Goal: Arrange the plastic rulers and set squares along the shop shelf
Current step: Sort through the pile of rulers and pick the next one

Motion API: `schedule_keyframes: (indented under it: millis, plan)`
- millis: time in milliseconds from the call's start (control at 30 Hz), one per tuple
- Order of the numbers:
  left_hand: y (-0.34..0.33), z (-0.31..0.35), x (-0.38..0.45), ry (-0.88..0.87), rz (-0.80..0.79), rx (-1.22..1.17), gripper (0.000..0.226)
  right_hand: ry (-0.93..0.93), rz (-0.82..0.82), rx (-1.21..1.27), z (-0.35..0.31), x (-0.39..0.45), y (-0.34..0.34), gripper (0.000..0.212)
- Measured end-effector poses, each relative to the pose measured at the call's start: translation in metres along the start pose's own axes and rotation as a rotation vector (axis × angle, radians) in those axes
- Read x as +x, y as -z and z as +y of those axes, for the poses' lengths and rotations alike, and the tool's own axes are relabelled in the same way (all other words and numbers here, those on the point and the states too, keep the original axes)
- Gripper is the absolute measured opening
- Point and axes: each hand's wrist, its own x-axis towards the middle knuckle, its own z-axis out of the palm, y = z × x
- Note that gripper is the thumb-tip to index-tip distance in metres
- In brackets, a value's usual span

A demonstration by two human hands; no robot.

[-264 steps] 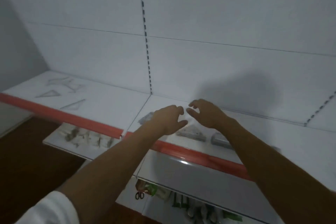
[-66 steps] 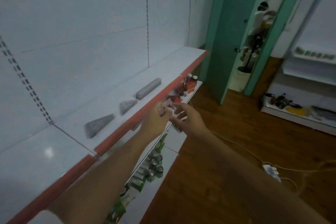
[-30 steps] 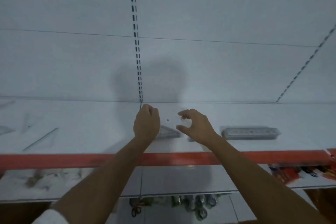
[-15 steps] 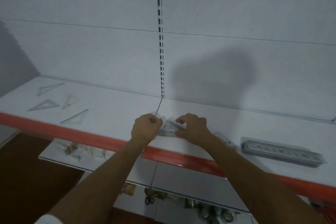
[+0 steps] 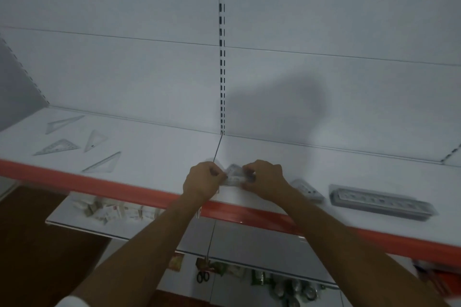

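Gripping a small stack of clear set squares (image 5: 235,175) at frame centre: left hand (image 5: 203,182) has fingers curled round its left end, right hand (image 5: 264,178) has fingers curled over its right end, both pinching it just above the white shelf (image 5: 154,157) near the front edge

Stack sits right of the seam where two shelf panels meet, below the slotted upright (image 5: 221,57) on the back wall

Left third of frame: four loose clear set squares lying flat, well apart from the hands – a long thin one (image 5: 63,122) nearest the wall, a wide one (image 5: 57,147) in front of it, a narrow one (image 5: 94,139) beside that, another long one (image 5: 102,162) closest to the red edge strip (image 5: 99,185)

Right of the hands: another stack of set squares (image 5: 308,190) partly behind the right wrist, then a long clear pack of rulers (image 5: 381,201) lying parallel to the shelf edge

Lower shelves hold small packets and scissors (image 5: 202,276), too blurred to detail
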Motion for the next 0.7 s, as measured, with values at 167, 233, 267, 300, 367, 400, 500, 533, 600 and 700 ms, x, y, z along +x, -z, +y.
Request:
schedule_keyframes:
  millis: [167,233,267,300,367,400,500,533,600,700]
  plan:
    - [0.005,0.008,-0.002,0.013,0.160,-0.083,0.031,-0.013,0.040,0.057,0.002,-0.006,0.003,0.058]
    - [0.010,0.020,0.002,0.067,0.157,-0.287,0.037,-0.011,0.131,0.141,0.002,-0.010,0.007,0.051]
    - [0.013,0.028,0.005,0.099,0.132,-0.421,0.036,-0.002,0.176,0.174,0.003,-0.012,0.008,0.044]
    - [0.015,0.035,0.006,0.121,0.106,-0.551,0.034,0.018,0.219,0.197,0.003,-0.013,0.009,0.036]
    - [0.016,0.048,0.005,0.143,0.053,-0.747,0.030,0.062,0.272,0.226,0.003,-0.015,0.014,0.023]
    - [0.016,0.053,0.002,0.140,0.032,-0.801,0.029,0.077,0.278,0.246,0.002,-0.017,0.018,0.018]
    - [0.012,0.062,-0.006,0.078,-0.009,-0.883,0.026,0.093,0.267,0.304,0.001,-0.025,0.026,0.014]
    - [0.010,0.064,-0.008,0.058,-0.016,-0.897,0.026,0.096,0.264,0.311,0.002,-0.027,0.027,0.016]
    - [0.005,0.065,-0.010,0.052,-0.019,-0.920,0.023,0.094,0.255,0.325,0.006,-0.031,0.026,0.022]
    - [-0.003,0.069,-0.011,0.035,-0.005,-0.957,0.015,0.058,0.223,0.347,0.015,-0.036,0.025,0.040]
